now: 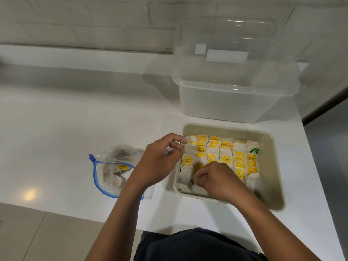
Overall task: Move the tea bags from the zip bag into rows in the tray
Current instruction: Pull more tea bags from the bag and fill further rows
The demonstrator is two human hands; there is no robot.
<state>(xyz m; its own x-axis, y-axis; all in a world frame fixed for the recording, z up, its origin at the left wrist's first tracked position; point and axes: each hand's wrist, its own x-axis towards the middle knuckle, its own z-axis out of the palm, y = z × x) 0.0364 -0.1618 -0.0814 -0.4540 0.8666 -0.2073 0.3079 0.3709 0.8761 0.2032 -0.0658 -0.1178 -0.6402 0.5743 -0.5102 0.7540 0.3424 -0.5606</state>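
So the beige plastic tray [271,140] sits at about 4 o'clock on the white counter [66,119], and it's mostly packed with tea bags [226,147]: little white paper pouches with yellow tags, standing on edge in overlapping rows. One green-tagged tea bag [254,150] sits at the tray's 2 o'clock corner.

The person's right hand [216,180] is down at the tray's near edge, around 7 o'clock inside it, fingers curled in tight among the front-row bags. Looks like it's pinching or nudging one into place, but the fingertips are hidden, so it's hard to call. The left hand [162,159] hovers by the tray's 9 o'clock rim, fingers loosely curled, nothing visibly in it.

The zip bag [113,170] is at 9 o'clock from the tray, clear crinkly film with a blue zip track, lying open and slumped with a few bags left inside.

Handling-wise these are probably feather-light, soft and floppy, and the paper could tear if yanked. A gentle pinch on the pouch's upper edge or the stiffer tag seems the best bet. Neighbours will likely tip over if bumped.

A clear plastic tub [235,102] stands at 12 o'clock behind the tray, lid propped up.
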